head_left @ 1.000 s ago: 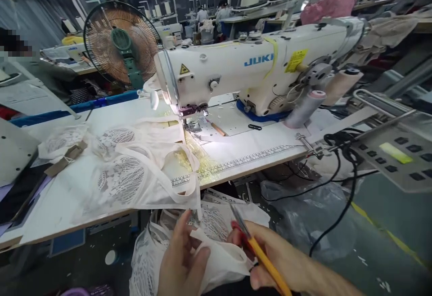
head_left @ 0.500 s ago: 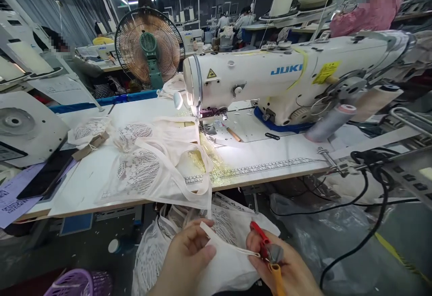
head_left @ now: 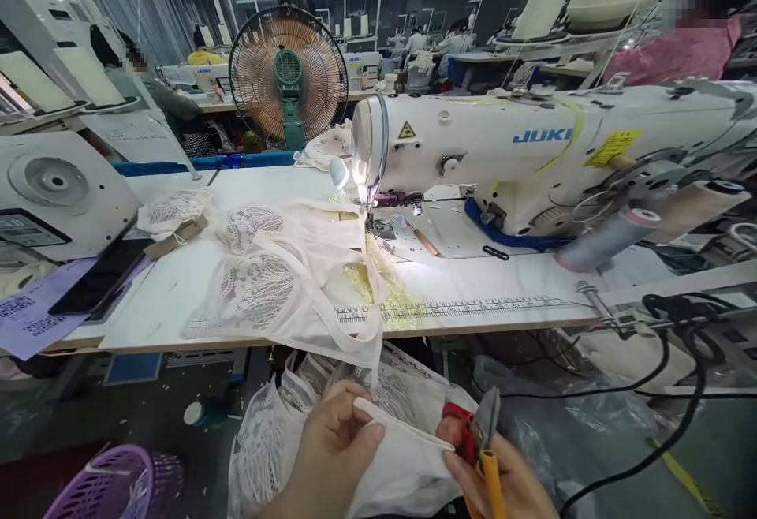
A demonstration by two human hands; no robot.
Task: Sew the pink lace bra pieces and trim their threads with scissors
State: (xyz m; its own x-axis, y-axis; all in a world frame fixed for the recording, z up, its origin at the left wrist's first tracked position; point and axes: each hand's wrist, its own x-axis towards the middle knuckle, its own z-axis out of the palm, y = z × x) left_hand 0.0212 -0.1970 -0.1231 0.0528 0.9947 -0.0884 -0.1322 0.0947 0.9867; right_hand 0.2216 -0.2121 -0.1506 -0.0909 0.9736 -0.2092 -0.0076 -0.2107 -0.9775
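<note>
Head view, the only one I have. My left hand (head_left: 331, 448) sits low in the frame, thumb and fingers pinched shut on the folded edge of a cream strap (head_left: 408, 434), which is part of a soft garment (head_left: 402, 476) draped below the surface (head_left: 473, 282), in my lap as far as I can tell. My right hand (head_left: 502, 476) is closed around snips (head_left: 482, 436) with red and yellow handles; their blades stand just beside the strap's far end, close to touching it. The same fingers seem to pin that end, though I cannot tell for certain.

I judge the garment light and limp, with no stiffness of its own. The strap will sag unless held taut between both hands, and the bound edge is the firmest place to hold it. The lace (head_left: 260, 448) hanging below my left hand looks delicate and would snag easily on a blade tip.

On the surface lie more lace pieces (head_left: 254, 290), one trailing over the front edge toward my hands, in front of the sewing machine (head_left: 502, 148). A fan (head_left: 288, 77) stands behind it, and a phone (head_left: 98, 282) lies at the left on papers.

For containers: a purple basket (head_left: 112, 483) on the floor at lower left, with something pale inside that I cannot make out.
</note>
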